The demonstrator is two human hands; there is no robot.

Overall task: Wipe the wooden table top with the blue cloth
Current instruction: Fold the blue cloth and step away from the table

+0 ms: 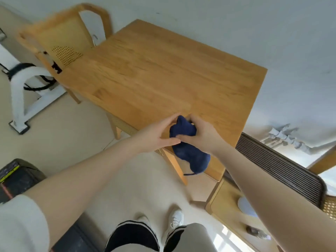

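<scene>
Blue cloth (188,142) hangs bunched at the table's (163,70) near edge, gripped in the right hand (201,135); left hand (156,135) fingers spread open, touching it.

Both forearms bare from elbow to wrist. White soft-knit sleeve (20,222) pushed up on the left upper arm. Light beige trousers (190,237) with a black panel edged in white stripes (134,235) at the front. White lace-up trainers (175,218) on the feet.

I see a dark blue cloth (189,144) over the honey-toned, wood-grained counter (163,70); the chair (61,42) shows tan dotted cane, the trousers (136,237) black-and-white stripes.
</scene>
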